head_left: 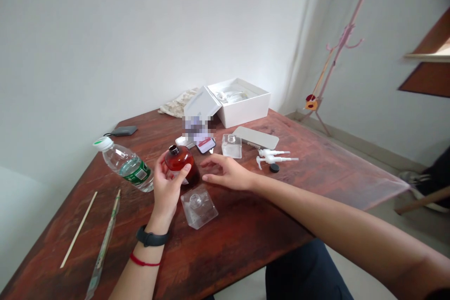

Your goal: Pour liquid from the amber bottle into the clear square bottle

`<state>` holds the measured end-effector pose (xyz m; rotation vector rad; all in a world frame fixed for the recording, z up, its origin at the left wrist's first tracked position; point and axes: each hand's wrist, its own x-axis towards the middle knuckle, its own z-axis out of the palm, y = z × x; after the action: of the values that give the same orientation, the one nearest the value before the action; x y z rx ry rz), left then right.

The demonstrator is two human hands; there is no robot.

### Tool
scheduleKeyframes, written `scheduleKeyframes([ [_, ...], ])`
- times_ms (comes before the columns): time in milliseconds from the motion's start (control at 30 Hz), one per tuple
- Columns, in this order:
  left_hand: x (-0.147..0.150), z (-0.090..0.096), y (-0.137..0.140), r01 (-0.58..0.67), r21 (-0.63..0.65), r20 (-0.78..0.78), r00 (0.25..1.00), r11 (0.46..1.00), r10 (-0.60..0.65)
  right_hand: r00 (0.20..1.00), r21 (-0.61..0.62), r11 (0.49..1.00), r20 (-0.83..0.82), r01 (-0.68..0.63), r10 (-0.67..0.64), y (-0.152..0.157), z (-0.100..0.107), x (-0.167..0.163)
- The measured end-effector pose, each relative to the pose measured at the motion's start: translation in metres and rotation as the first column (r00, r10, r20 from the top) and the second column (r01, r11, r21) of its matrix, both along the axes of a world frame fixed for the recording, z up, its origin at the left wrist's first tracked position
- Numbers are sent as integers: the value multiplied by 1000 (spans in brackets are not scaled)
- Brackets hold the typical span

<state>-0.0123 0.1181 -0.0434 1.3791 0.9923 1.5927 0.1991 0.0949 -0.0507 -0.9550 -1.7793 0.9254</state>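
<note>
My left hand [168,183] is wrapped round an amber bottle [180,159] with an uncapped dark neck, which stands upright on the table. Just right of the bottle, my right hand [225,172] hovers with its fingers apart and curved, holding nothing. A clear square bottle [199,206] with no cap is in front of the amber one. Farther back sits a second clear square bottle [231,146]. Two white pump heads [277,160] and a small black cap [274,168] lie right of my right hand.
On the left are a water bottle [131,168], a bare chopstick [79,228] and wrapped chopsticks [105,243]. Behind stand a white box [246,110], its leaning lid [200,103], a phone [206,144] and a grey case [256,137]. The wooden table [246,239] ends near my legs.
</note>
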Motion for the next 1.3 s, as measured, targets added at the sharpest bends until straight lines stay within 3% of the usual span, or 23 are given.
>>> scheduleKeyframes([
  [433,1,0,-4,260,-81,19,966,962,-260,994,113,992,83,61,-71,-1,1,2],
  [1133,1,7,-8,287,-96,-35,956,953,-292,998,79,996,46,42,-45,-3,1,0],
  [1300,0,8,-8,289,-104,-50,954,952,-295,998,77,996,-39,52,-49,1,-4,-1],
])
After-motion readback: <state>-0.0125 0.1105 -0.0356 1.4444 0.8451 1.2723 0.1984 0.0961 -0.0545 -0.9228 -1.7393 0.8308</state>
